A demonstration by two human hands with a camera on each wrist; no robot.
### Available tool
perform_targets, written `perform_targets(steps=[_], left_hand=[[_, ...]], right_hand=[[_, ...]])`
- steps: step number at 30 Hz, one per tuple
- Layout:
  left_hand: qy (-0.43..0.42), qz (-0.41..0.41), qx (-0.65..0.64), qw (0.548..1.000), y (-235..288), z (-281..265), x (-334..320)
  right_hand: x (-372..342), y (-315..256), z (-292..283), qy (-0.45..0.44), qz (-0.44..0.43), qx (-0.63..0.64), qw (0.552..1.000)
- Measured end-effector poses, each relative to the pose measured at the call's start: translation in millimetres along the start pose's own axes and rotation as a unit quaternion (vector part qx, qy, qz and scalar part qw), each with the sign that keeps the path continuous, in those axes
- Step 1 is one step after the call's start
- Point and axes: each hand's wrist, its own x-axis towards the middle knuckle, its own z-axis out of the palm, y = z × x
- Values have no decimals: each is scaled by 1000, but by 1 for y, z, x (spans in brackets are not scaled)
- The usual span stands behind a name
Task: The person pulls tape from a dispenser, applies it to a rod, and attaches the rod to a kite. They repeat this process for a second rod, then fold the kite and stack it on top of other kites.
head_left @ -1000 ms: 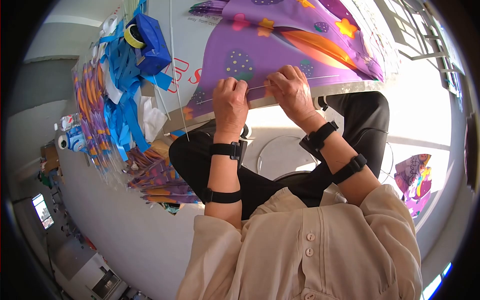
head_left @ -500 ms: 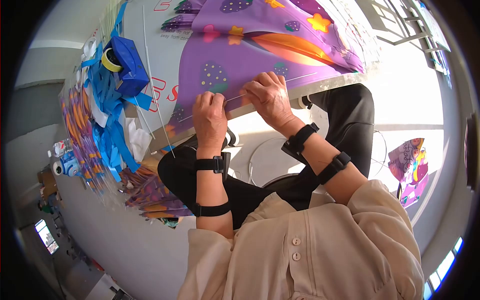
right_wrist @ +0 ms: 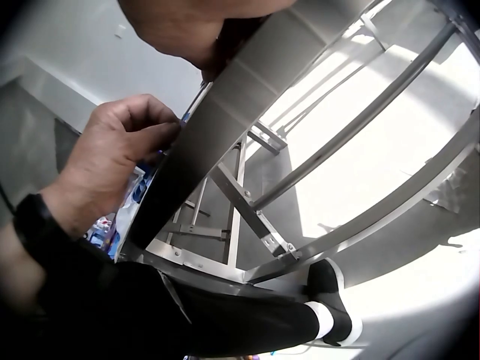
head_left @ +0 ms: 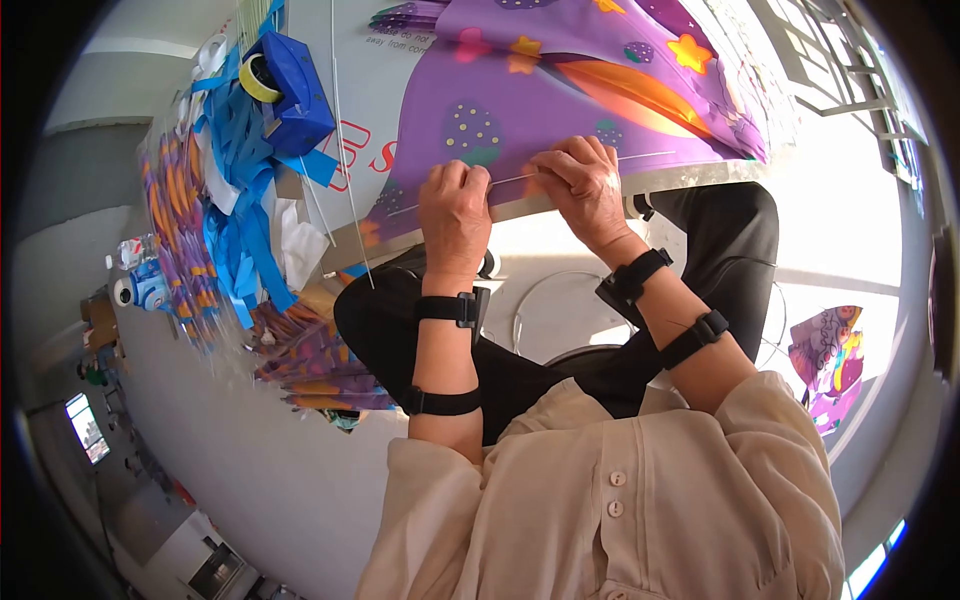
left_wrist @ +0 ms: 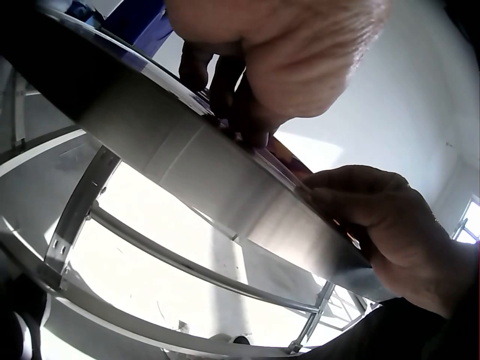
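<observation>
A purple printed sheet (head_left: 425,100) with strawberries, stars and an orange shape lies over the table, its near edge along the table's front. Along that edge runs a thin white rod (head_left: 645,156). My left hand (head_left: 455,220) pinches the sheet's edge at the rod, its fingers bent down over it. Just to its right, my right hand (head_left: 583,190) pinches the same edge between thumb and fingers. In the left wrist view the right hand (left_wrist: 397,225) shows its thumb against the forefinger at the table edge. The left fingertips are partly hidden in shadow.
At the table's left stands a blue tape dispenser (head_left: 300,100) holding yellow tape. Blue ribbon strips (head_left: 230,180) hang beside it, and long thin rods (head_left: 338,130) lie nearby. Bundles of purple and orange sheets (head_left: 180,210) hang farther left. A metal table frame (right_wrist: 247,210) stands below.
The head view shifted and came back to nearly the same aim. Both hands keep to the same stretch of the sheet's edge, with little visible movement along it.
</observation>
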Motion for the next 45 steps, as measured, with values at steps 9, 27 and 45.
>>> perform_targets(steps=[9, 27, 45], left_hand=[[11, -6, 3, 1000, -3, 2, -2], [-24, -9, -3, 1000, -5, 1, 1], [-47, -11, -12, 999, -1, -4, 3]], right_hand=[[3, -4, 0, -21, 24, 6, 999], [3, -3, -1, -23, 26, 2, 999], [2, -2, -3, -20, 18, 1, 1000]])
